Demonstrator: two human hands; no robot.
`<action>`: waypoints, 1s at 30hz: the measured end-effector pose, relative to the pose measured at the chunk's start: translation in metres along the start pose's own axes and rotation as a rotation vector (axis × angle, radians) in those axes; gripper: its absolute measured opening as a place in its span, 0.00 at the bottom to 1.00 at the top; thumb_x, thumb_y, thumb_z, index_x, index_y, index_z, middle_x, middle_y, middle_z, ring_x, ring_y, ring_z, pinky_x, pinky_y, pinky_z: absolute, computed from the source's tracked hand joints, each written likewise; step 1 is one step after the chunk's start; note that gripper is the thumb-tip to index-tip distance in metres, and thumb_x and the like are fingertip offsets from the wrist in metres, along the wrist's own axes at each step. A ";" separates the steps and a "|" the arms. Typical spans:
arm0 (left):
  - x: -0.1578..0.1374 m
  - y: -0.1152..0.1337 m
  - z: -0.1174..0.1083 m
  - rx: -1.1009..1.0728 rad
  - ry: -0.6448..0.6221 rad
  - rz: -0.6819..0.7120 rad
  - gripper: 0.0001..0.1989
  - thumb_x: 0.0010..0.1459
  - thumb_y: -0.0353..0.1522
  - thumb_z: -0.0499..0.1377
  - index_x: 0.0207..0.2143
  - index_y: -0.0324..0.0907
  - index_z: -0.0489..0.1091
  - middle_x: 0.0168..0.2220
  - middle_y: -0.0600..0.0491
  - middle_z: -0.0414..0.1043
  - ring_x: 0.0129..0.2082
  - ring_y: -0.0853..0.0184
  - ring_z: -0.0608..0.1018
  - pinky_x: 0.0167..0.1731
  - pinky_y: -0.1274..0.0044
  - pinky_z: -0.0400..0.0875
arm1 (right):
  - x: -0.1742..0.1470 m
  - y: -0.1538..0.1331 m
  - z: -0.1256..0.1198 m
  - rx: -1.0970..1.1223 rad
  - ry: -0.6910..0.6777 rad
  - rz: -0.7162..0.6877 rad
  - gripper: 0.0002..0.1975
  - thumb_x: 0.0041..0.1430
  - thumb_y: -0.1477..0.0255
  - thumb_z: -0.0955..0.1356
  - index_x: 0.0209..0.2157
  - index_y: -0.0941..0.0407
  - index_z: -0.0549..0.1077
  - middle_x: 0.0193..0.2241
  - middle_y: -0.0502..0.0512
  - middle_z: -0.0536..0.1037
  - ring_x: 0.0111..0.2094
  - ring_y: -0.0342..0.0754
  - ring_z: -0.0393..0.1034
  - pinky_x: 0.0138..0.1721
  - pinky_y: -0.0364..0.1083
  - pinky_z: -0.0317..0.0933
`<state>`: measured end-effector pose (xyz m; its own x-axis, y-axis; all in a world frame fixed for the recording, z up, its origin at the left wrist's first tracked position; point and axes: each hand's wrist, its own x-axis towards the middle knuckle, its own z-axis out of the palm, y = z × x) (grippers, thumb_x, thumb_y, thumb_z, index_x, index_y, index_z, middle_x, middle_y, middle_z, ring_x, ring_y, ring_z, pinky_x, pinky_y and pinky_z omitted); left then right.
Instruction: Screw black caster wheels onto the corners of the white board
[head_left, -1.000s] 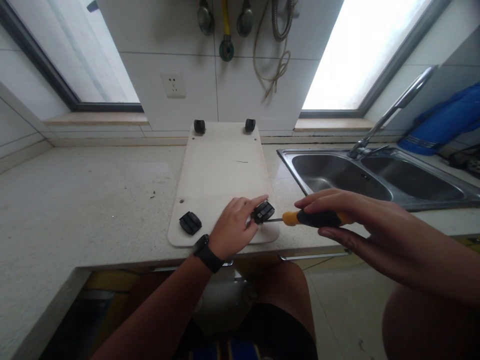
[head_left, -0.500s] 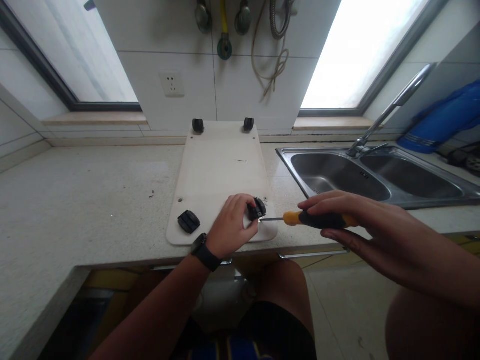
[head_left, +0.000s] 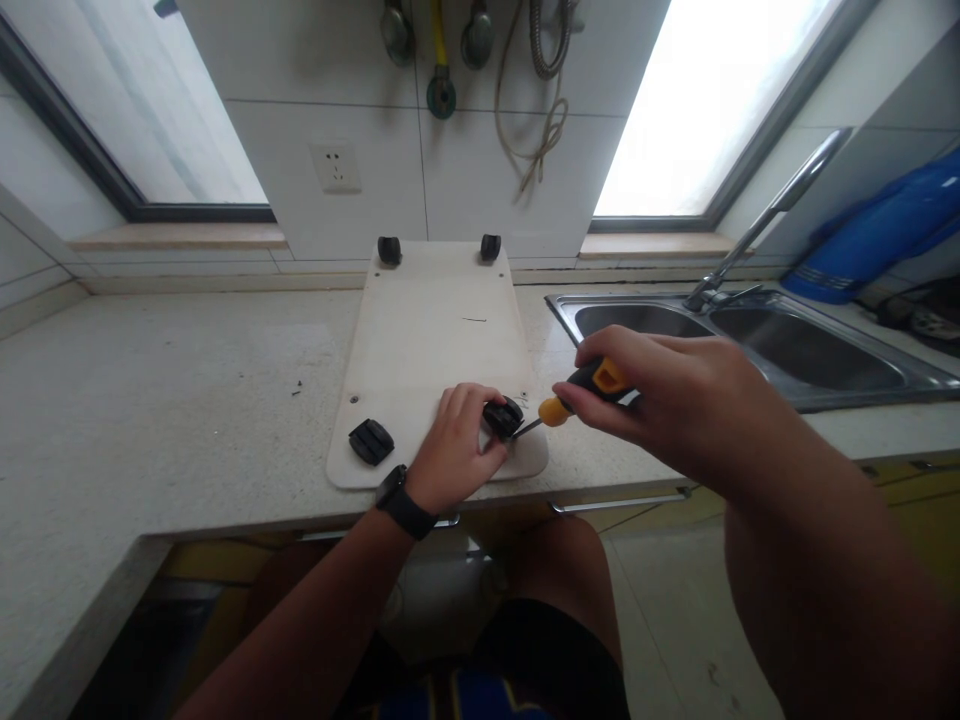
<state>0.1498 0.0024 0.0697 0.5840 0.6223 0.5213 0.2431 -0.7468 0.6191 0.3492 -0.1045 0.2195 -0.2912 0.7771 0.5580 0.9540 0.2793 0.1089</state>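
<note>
Read the white board (head_left: 442,345) as a clock face, twelve toward the wall. It lies flat on the bench (head_left: 217,400) in front of you. Your left hand (head_left: 454,450), watch (head_left: 391,485) at the wrist, pinches the black caster (head_left: 503,416) at five o'clock, fingers over its far side and thumb at its near side. Your right hand (head_left: 660,390), out beyond four o'clock, is wrapped round the screwdriver (head_left: 555,411), whose shaft slants down to the caster's near edge; you cannot tell if the tip touches. Other casters stand at seven (head_left: 371,441), eleven (head_left: 389,250) and one o'clock (head_left: 490,248). Small dark bits (head_left: 298,388) lie off at nine; the sink (head_left: 787,350) is at three.
</note>
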 end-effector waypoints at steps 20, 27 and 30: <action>0.000 -0.002 -0.002 -0.059 0.005 0.009 0.24 0.54 0.19 0.60 0.52 0.45 0.68 0.52 0.49 0.73 0.53 0.56 0.72 0.56 0.63 0.68 | 0.022 -0.005 -0.018 0.337 -0.423 0.055 0.15 0.72 0.63 0.64 0.56 0.50 0.67 0.44 0.57 0.82 0.37 0.54 0.77 0.36 0.50 0.62; 0.000 -0.003 -0.002 -0.058 0.016 -0.019 0.24 0.53 0.19 0.59 0.51 0.45 0.68 0.50 0.49 0.72 0.52 0.56 0.72 0.56 0.64 0.68 | 0.028 -0.013 -0.010 0.076 -0.311 0.121 0.14 0.69 0.57 0.68 0.44 0.53 0.69 0.30 0.55 0.78 0.26 0.52 0.69 0.29 0.48 0.54; 0.000 -0.004 -0.002 -0.061 0.016 -0.024 0.23 0.54 0.19 0.59 0.51 0.45 0.68 0.50 0.49 0.72 0.52 0.56 0.72 0.55 0.63 0.69 | 0.029 -0.017 -0.006 -0.066 -0.256 0.158 0.18 0.68 0.52 0.68 0.41 0.54 0.68 0.25 0.53 0.76 0.23 0.50 0.66 0.26 0.46 0.50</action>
<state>0.1471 0.0054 0.0684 0.5662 0.6439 0.5145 0.2095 -0.7162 0.6658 0.3248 -0.0898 0.2386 -0.1395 0.9273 0.3474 0.9890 0.1130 0.0956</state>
